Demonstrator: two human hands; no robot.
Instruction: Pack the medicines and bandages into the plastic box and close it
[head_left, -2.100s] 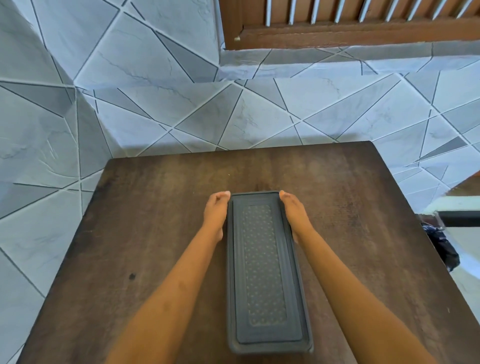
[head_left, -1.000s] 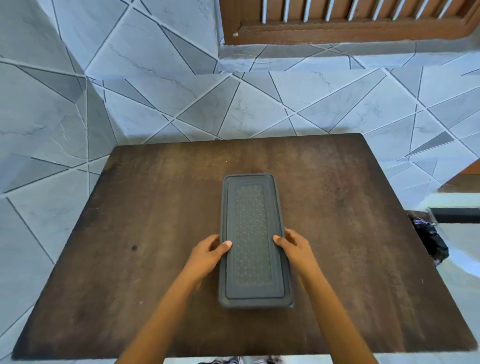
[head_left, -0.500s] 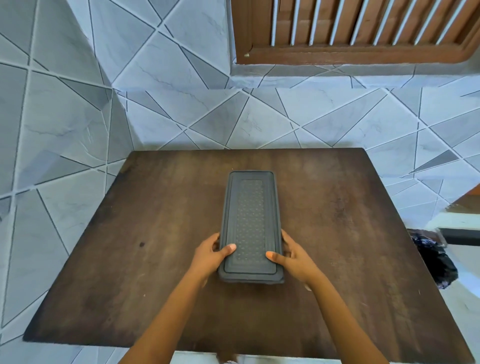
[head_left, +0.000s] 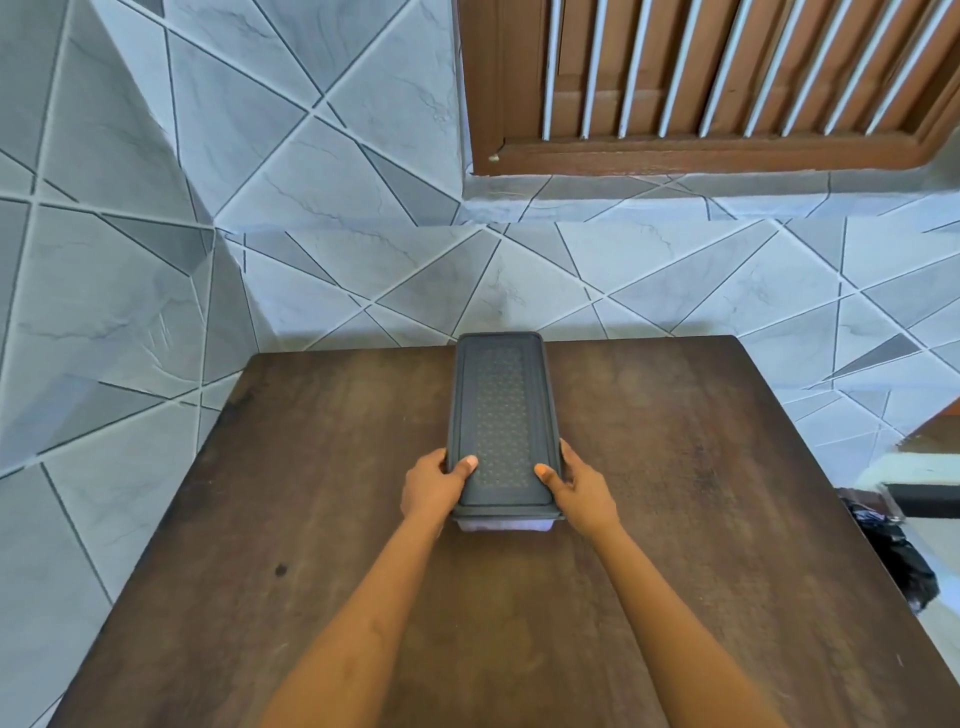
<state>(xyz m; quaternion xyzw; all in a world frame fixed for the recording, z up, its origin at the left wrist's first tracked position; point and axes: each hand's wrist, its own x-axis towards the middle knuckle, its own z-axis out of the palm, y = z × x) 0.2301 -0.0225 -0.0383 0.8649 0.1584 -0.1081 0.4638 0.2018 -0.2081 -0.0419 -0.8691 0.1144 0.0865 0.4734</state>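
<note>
A long plastic box (head_left: 501, 415) with a dark grey dotted lid lies lengthwise on the brown wooden table (head_left: 701, 519). The lid sits flat on top, and a pale translucent base shows under its near end. My left hand (head_left: 434, 486) grips the near left corner, thumb on the lid. My right hand (head_left: 576, 486) grips the near right corner the same way. The near end looks slightly raised off the table. No medicines or bandages are visible; the box's contents are hidden by the lid.
Grey tiled walls meet in a corner behind and to the left of the table. A wooden slatted window (head_left: 701, 78) is above. A dark bag (head_left: 893, 551) lies on the floor to the right of the table.
My hands slid from the box's far end to its near end and took hold of the near corners. The box now reaches farther toward the table's back edge.
</note>
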